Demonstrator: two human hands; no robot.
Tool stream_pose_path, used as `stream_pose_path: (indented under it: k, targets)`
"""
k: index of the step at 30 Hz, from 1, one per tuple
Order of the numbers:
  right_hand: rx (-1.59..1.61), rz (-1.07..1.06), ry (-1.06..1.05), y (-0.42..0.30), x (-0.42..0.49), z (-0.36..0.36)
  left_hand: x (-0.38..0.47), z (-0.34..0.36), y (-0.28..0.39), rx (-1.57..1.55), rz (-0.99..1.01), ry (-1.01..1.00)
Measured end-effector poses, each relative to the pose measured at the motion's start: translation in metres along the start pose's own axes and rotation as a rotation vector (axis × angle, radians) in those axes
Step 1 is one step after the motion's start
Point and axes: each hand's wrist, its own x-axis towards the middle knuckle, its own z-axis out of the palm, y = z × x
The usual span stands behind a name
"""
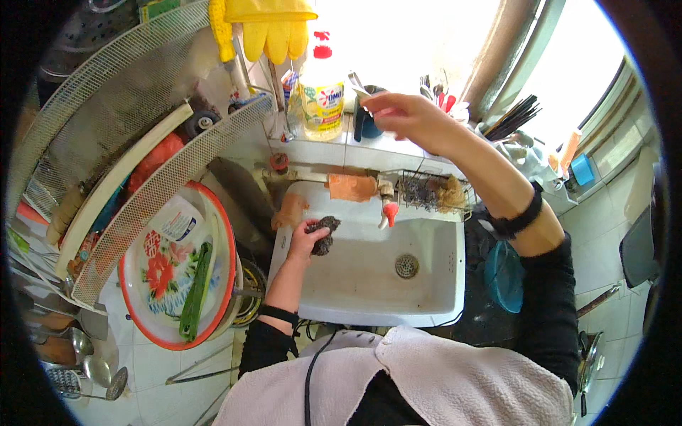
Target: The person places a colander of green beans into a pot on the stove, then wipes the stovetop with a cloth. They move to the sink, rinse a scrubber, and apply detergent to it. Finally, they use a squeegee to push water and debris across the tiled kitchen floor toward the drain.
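Note:
My left hand [306,240] grips a dark metal scouring pad [326,237] above the left side of the white sink basin [367,287]. Up at the windowsill, my right hand [402,117] reaches over a dark blue holder [367,125]. A pale, flat utensil end [361,91] shows at its fingertips; whether the fingers grip it is unclear. Beside the holder stands an OMO detergent bottle [323,109] with a red cap. Below my right forearm, the faucet [389,214] with a red handle points into the sink.
A wire rack [421,194] with scrubbers hangs behind the sink. At left, a red-rimmed enamel basin [226,319] holds a green-handled item [196,293], below a mesh shelf [176,191]. A blue plastic bowl [503,277] sits at right. Chopsticks [514,117] stand on the sill.

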Motion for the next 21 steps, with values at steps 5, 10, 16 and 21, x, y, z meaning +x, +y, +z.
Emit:
stream_pose_path:
  k: [5, 10, 16, 21]
  targets:
    - [-0.444, -0.211, 0.458, 0.002, 0.088, -0.002, -0.006, 0.01, 0.008, -0.185, -0.034, -0.079]
    - [-0.502, -0.366, 0.573, 0.001, 0.161, -0.006, -0.008, 0.021, 0.033, -0.276, 0.066, -0.118]
    - [-0.645, -0.406, 0.179, 0.009, 0.206, -0.016, -0.01, 0.023, 0.053, -0.232, 0.208, -0.085]
    - [-0.831, -0.528, 0.25, 0.003, 0.211, -0.013, -0.016, 0.014, 0.04, -0.232, 0.09, -0.004]
